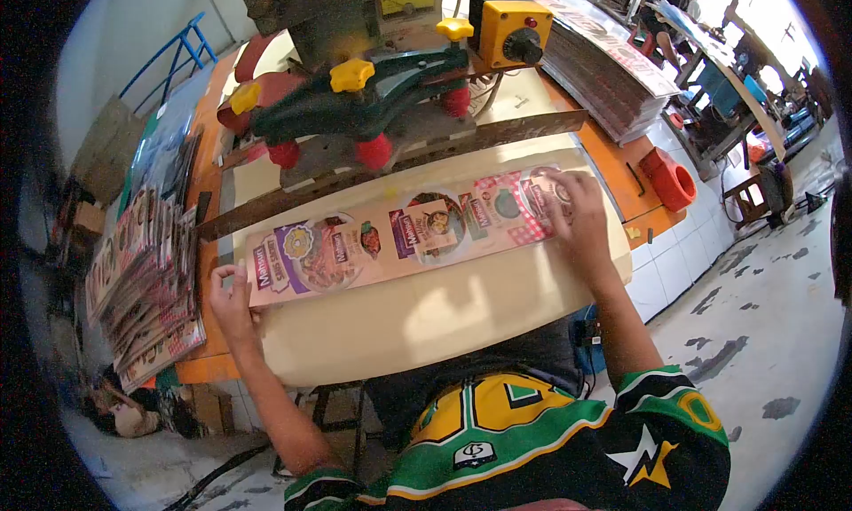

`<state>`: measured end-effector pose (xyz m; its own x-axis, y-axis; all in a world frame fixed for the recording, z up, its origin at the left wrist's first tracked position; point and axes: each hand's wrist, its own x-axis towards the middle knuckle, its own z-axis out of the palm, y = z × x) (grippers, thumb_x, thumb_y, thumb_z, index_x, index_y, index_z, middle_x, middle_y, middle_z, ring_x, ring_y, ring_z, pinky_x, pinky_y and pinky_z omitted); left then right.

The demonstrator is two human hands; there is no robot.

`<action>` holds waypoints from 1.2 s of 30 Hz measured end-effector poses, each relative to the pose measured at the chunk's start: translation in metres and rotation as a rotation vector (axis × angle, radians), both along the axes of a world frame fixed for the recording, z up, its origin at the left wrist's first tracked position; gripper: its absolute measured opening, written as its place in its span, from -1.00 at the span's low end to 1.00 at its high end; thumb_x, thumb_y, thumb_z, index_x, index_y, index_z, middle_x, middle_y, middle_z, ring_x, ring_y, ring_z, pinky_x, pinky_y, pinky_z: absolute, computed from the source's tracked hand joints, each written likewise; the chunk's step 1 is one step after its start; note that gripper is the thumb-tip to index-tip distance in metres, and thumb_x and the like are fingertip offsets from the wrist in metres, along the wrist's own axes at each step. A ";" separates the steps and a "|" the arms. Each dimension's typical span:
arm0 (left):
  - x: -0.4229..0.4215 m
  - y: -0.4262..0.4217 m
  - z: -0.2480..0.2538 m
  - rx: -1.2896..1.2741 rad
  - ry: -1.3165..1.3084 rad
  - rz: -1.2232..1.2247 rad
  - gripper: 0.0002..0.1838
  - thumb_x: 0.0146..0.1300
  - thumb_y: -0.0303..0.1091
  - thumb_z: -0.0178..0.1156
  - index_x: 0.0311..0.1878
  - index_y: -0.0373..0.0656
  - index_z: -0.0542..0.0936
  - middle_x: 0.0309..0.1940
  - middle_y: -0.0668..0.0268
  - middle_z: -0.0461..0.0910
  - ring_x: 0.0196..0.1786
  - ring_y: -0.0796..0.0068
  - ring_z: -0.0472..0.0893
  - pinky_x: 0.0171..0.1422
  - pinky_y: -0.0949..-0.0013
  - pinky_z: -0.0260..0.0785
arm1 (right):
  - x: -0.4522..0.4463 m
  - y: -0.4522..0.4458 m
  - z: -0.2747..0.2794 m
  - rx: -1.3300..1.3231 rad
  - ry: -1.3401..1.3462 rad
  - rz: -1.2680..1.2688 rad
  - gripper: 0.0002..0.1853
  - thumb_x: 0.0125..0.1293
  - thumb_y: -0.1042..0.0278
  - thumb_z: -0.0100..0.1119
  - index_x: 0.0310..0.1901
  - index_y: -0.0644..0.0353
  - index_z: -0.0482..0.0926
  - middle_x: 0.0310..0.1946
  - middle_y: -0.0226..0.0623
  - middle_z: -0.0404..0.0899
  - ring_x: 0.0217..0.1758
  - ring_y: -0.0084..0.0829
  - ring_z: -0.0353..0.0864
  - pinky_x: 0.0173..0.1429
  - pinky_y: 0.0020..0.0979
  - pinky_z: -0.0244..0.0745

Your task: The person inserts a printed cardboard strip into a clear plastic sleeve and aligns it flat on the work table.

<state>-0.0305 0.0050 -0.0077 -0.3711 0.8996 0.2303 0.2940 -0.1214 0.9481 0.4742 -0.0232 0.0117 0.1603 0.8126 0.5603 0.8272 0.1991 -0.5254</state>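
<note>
A long printed strip [377, 240] with food pictures and purple and red checked patterns lies slantwise on a cream board [373, 338]. Its upper edge runs close along a dark metal bar [399, 169] of the machine. At the strip's left end, my left hand [232, 309] grips the edge, thumb and index finger pointing upward. My right hand [577, 214] is bent around the right end, its fingers over the printed face. Part of that end is hidden under the fingers.
Above the strip stands a machine with yellow knobs [352, 74], red rubber feet [373, 152] and a yellow control box [513, 30]. Stacked printed sheets [146, 280] stand at left, another stack [612, 67] at right. A red holder [667, 179] sits on the orange table edge. A person [672, 14] sits far back.
</note>
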 end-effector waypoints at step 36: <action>-0.014 -0.011 -0.001 0.100 0.006 -0.132 -0.81 0.51 -0.28 0.24 -0.14 -0.19 0.52 -0.27 0.48 0.57 -0.24 0.71 0.47 -0.05 0.58 0.36 | 0.054 -0.004 -0.032 0.025 0.984 0.160 -0.77 0.53 0.22 0.22 -0.05 0.25 0.61 -0.23 -0.44 0.66 -0.17 -0.65 0.60 -0.03 -0.53 0.52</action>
<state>-0.0445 -0.0063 -0.0087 -0.2496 0.9130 0.3227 0.2746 -0.2529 0.9277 0.5281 -0.0275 -0.0204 0.4521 0.8551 0.2538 -0.0120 0.2903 -0.9569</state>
